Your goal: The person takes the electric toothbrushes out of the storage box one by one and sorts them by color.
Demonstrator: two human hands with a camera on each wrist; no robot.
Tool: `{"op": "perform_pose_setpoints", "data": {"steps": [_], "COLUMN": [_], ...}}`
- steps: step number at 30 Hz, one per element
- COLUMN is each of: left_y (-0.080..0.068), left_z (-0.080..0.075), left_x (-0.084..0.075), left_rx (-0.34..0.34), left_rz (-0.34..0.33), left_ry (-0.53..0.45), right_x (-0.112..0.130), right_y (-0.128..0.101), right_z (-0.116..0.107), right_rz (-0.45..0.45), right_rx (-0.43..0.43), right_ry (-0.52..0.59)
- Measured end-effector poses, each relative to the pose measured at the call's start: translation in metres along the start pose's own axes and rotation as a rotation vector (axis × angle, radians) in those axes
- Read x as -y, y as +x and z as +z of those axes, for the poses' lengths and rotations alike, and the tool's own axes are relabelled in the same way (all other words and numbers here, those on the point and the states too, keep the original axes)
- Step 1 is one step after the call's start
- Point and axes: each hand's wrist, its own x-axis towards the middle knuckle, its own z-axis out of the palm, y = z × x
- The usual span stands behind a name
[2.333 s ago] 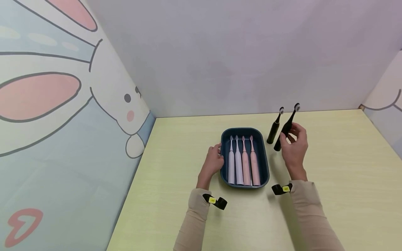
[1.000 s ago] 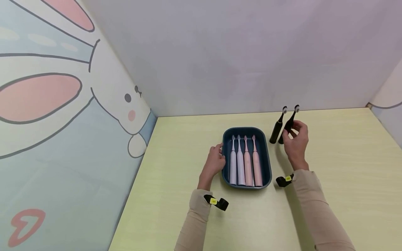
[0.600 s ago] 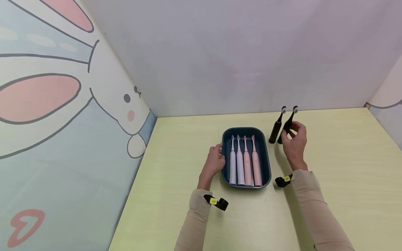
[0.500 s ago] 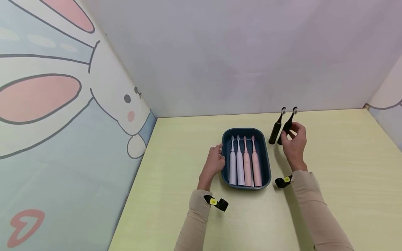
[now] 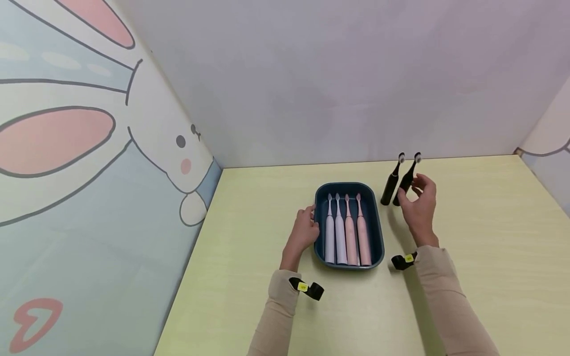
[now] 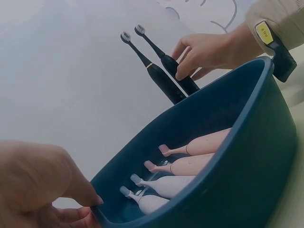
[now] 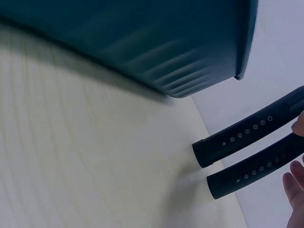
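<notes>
My left hand [image 5: 304,228] grips the left rim of a dark blue plastic storage box [image 5: 377,232]. Inside lie two white electric toothbrushes [image 5: 340,237] and two pink electric toothbrushes [image 5: 362,240], side by side with heads toward the back. Right of the box, two black electric toothbrushes [image 5: 390,186] stand upright, close together. Around the right-hand black toothbrush [image 6: 186,84], my right hand [image 5: 419,203] is spread, thumb at its handle. In the right wrist view, a gap separates the fingers [image 7: 295,183] from that handle.
The pale wooden table [image 5: 249,212] ends at a plain light wall [image 5: 329,99] behind the black toothbrushes. A wall with a cartoon rabbit [image 5: 160,148] rises at the left. Each wrist carries a black strap camera [image 5: 315,290].
The right-hand black toothbrush, earlier held tilted in my right hand, has come to stand beside the other black one. The right fingers have since loosened from it. My left hand stays on the box.
</notes>
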Motion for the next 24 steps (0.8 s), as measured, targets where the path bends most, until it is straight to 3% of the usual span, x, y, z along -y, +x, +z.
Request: {"op": "perform_pose_setpoints", "data": {"steps": [15, 24], "left_y": [0.001, 0.002], "left_z": [0.002, 0.002], "left_x": [0.004, 0.003], "left_rx": [-0.005, -0.007], "left_rz": [0.004, 0.002], "left_ry": [-0.002, 0.006], "right_x": [0.024, 0.049], "right_y": [-0.011, -0.028], "right_z": [-0.029, -0.028], "right_rz": [0.083, 0.077], "right_rx": [-0.047, 0.002], "right_ry": [0.119, 0.175]}}
